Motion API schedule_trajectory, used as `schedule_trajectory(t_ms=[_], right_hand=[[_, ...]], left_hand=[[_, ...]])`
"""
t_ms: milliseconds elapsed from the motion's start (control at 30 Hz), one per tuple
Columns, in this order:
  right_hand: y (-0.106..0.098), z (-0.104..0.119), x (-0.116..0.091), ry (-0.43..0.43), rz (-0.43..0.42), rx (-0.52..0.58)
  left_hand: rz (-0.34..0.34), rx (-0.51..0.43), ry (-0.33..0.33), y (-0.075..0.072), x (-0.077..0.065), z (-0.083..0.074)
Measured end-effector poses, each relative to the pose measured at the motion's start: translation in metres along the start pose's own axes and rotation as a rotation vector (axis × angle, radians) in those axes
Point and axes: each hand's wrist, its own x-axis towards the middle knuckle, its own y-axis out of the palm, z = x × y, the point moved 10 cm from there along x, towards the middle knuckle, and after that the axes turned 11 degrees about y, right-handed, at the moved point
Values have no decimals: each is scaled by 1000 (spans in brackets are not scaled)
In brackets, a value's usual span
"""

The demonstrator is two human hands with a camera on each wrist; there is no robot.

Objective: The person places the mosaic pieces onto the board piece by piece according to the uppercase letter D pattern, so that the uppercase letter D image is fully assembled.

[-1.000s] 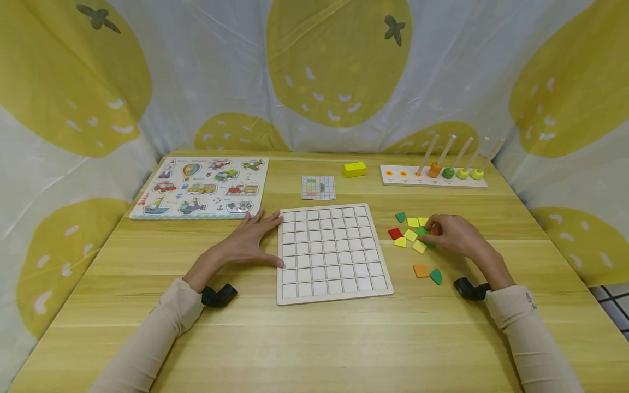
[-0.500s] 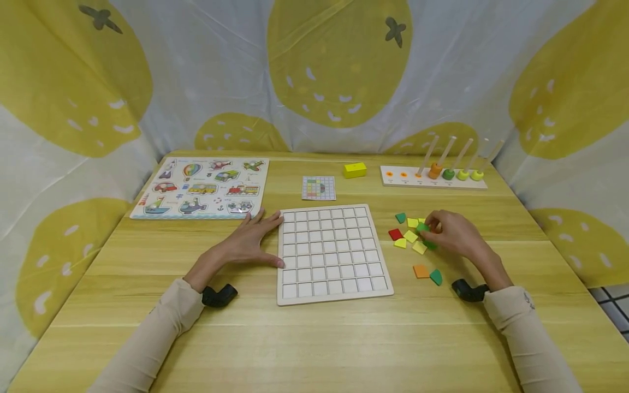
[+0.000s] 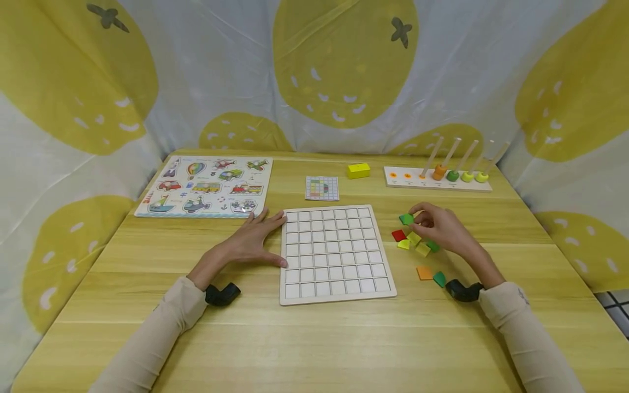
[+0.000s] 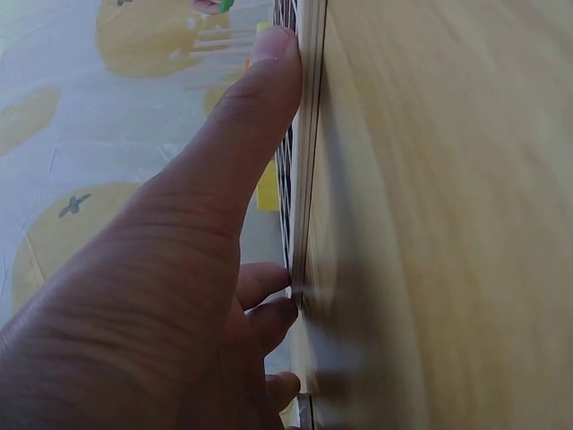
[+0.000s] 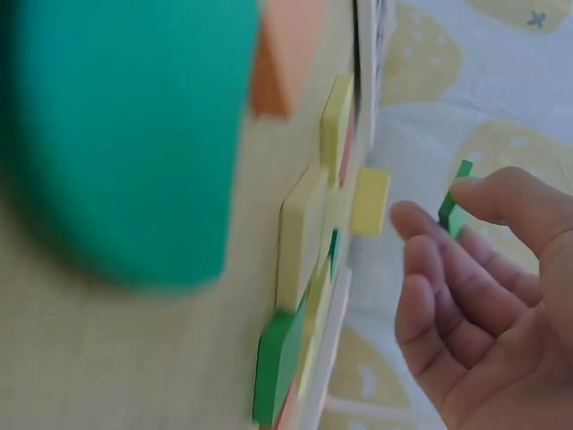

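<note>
My right hand [image 3: 440, 225] pinches a green tile [image 5: 454, 211] between thumb and fingers, lifted off the table beside the pile. Below and around that hand lie a red tile [image 3: 398, 236], several yellow tiles [image 3: 422, 250] and another green tile [image 3: 433, 246]. A white grid board [image 3: 336, 254] in a pale wooden frame lies flat at the middle. Spread along its left edge is my left hand [image 3: 250, 240], with the thumb [image 4: 269, 72] resting on the frame and the other fingertips at the upper left corner. The cells of the board hold no tiles.
An orange tile [image 3: 424, 273] and a dark green quarter-round tile [image 3: 439, 279] lie nearer me. Behind the board are a small pattern card [image 3: 322, 188], a yellow block [image 3: 358, 171] and a peg stand [image 3: 437, 179]. A vehicle puzzle [image 3: 203, 188] lies back left.
My right hand has moved left and slightly away from me, carrying the green tile out of the pile. My left hand has stayed on the board's edge.
</note>
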Motion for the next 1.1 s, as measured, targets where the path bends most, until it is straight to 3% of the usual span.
schedule_trajectory(t_ms=[267,367,633,1100], right_hand=[[7,13,14,-12,43,281],[13,21,18,-20,74,336],[29,44,28,-50,122,386],[68,99,47,-97,209,352]], left_hand=[[-4,2,5,0,0,-1],[-4,4,7,1,0,0],[-1,6,6,1,-1,0],[-1,5,-2,-1,0,-2]])
